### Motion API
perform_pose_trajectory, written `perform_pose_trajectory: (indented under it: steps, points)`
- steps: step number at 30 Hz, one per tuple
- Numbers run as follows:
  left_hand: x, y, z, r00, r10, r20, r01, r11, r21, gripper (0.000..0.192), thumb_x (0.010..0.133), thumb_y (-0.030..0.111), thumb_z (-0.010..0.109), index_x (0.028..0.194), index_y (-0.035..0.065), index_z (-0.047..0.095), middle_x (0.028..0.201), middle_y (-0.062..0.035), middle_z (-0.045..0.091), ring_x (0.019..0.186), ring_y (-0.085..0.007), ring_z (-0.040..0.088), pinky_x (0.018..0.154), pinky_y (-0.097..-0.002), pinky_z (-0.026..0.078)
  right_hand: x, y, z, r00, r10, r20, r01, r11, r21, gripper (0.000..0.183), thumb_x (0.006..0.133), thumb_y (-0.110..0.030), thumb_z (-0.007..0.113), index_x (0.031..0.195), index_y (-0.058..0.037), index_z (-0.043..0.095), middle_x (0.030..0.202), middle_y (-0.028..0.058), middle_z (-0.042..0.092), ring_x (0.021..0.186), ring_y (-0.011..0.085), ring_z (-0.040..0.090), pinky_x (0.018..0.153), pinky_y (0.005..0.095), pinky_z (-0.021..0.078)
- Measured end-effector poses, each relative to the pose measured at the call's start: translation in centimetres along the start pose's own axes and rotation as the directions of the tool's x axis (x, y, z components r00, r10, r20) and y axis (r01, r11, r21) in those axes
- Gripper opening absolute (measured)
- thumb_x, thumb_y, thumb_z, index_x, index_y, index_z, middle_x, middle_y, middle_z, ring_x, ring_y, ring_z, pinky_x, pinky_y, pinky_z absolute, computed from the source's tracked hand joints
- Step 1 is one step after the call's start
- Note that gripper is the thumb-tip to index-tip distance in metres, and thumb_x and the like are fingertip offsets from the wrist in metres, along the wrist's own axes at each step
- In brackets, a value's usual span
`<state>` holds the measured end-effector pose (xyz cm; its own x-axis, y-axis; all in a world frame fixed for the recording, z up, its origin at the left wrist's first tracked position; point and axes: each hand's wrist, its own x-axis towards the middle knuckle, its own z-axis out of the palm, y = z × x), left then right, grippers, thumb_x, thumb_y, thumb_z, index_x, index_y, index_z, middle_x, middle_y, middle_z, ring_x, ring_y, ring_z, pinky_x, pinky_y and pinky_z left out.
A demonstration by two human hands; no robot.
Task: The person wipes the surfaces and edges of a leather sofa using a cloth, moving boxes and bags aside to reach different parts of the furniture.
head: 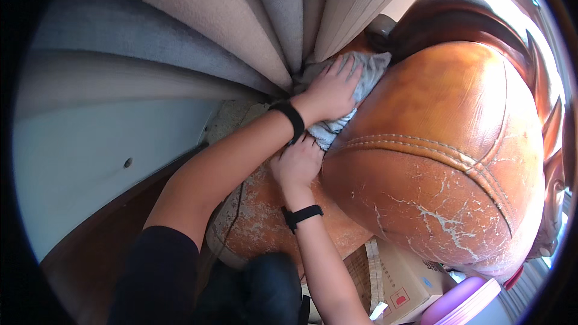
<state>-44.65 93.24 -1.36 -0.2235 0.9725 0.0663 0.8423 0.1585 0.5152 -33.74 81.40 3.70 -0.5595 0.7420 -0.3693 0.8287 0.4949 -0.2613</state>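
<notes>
A crumpled grey cloth (372, 70) lies along the inner side of a brown leather armrest (433, 176) with double stitching and cracked, peeling patches. My left hand (335, 86) presses on the cloth from above, palm down, its fingers slightly spread. Nearer to me, my right hand (300, 161) is at the cloth's lower end, knuckles up and fingers bent; its fingertips are hidden, so whether it grips the cloth cannot be told. Beneath my hands is a worn leather seat (266, 216) with flaked orange-brown covering. Both wrists wear black bands.
Grey and beige curtains (226, 13) hang close beyond my hands. A pale wall panel (99, 144) stands at left. Dark carved wood trim (469, 22) runs along the furniture's back. Below the armrest are a cardboard box (406, 275) and a purple and pink object (460, 300).
</notes>
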Motion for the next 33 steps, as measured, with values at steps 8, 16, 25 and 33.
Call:
perform_pose_trajectory:
  steps: [8, 16, 25, 33]
  points:
    - [2.0, -9.0, 0.5, 0.895, -0.446, -0.026, 0.367, 0.767, -0.526, 0.059, 0.094, 0.012, 0.052, 0.148, -0.0092, 0.041, 0.148, -0.0327, 0.049, 0.144, -0.0394, 0.045, 0.12, -0.0408, 0.033, 0.0, -3.6, -0.7, 1.0, -0.019, 0.01, 0.019, 0.999, 0.043, 0.07, 0.067, -0.028, 0.086, 0.126, -0.0056, 0.055, 0.118, 0.0119, 0.063, 0.114, 0.0295, 0.06, 0.095, 0.0393, 0.0457]
    - [-3.9, -3.4, -3.0, 0.86, -0.407, 0.308, 0.484, 0.843, -0.236, 0.048, 0.097, 0.03, 0.053, 0.126, -0.0059, 0.063, 0.123, -0.0352, 0.063, 0.113, -0.0482, 0.065, 0.101, -0.0532, 0.049, 0.2, 1.4, -1.1, 0.997, -0.025, 0.073, 0.022, 0.999, 0.048, 0.071, 0.074, -0.031, 0.082, 0.13, 0.0005, 0.053, 0.126, 0.0191, 0.06, 0.12, 0.0351, 0.059, 0.103, 0.0442, 0.0462]
    - [-24.4, -2.8, -1.6, 0.819, -0.448, 0.357, 0.567, 0.722, -0.395, 0.048, 0.1, 0.022, 0.047, 0.142, -0.0017, 0.052, 0.148, -0.028, 0.051, 0.138, -0.0445, 0.047, 0.117, -0.0456, 0.038, -8.9, 0.4, 0.7, 0.986, -0.157, 0.056, 0.154, 0.987, 0.053, 0.07, 0.073, -0.023, 0.08, 0.134, 0.0016, 0.054, 0.136, 0.0166, 0.057, 0.126, 0.033, 0.055, 0.107, 0.0417, 0.0438]
    - [-32.5, 6.8, -8.6, 0.853, -0.474, 0.22, 0.491, 0.871, -0.026, 0.051, 0.085, 0.019, 0.069, 0.13, -0.0016, 0.055, 0.134, -0.0272, 0.06, 0.126, -0.0451, 0.056, 0.105, -0.0492, 0.046, -15.6, 4.5, 0.5, 0.983, -0.178, -0.049, 0.18, 0.983, 0.044, 0.058, 0.078, -0.02, 0.077, 0.129, -0.0001, 0.057, 0.115, 0.0168, 0.064, 0.109, 0.0352, 0.06, 0.093, 0.0467, 0.0473]
